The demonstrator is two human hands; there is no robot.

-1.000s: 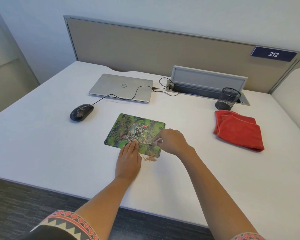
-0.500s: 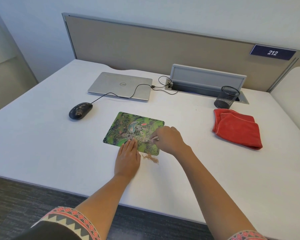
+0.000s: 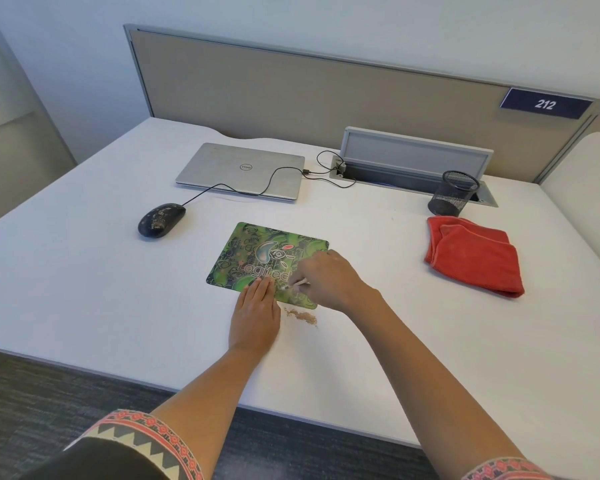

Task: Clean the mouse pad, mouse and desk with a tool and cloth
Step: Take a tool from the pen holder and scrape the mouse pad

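1. Your green mouse pad (image 3: 257, 252) lies flat near the middle of the white desk (image 3: 84, 289), its near edge just in front of your hands.
2. Your left hand (image 3: 255, 315) lies flat, palm down and fingers straight, with the fingertips on the pad's near edge and the palm on the desk.
3. Your right hand (image 3: 329, 280) is closed in a pinch around a thin pale tool (image 3: 297, 284), whose tip touches the pad's near right part, just beside your left fingertips.
4. A small heap of brownish crumbs (image 3: 302, 315) sits on the desk just off the pad's near edge, between your 2 wrists.
5. The black mouse (image 3: 161, 220) sits to the pad's left, apart from it, speckled with pale grime; its cable (image 3: 222, 187) runs across a closed silver laptop (image 3: 239, 168) toward the open cable tray (image 3: 416, 157).
6. A folded red cloth (image 3: 475, 254) lies well to the pad's right, with a black mesh cup (image 3: 454, 192) just behind it.
7. On the beige partition (image 3: 291, 88), a blue plate (image 3: 545, 103) reads 212.
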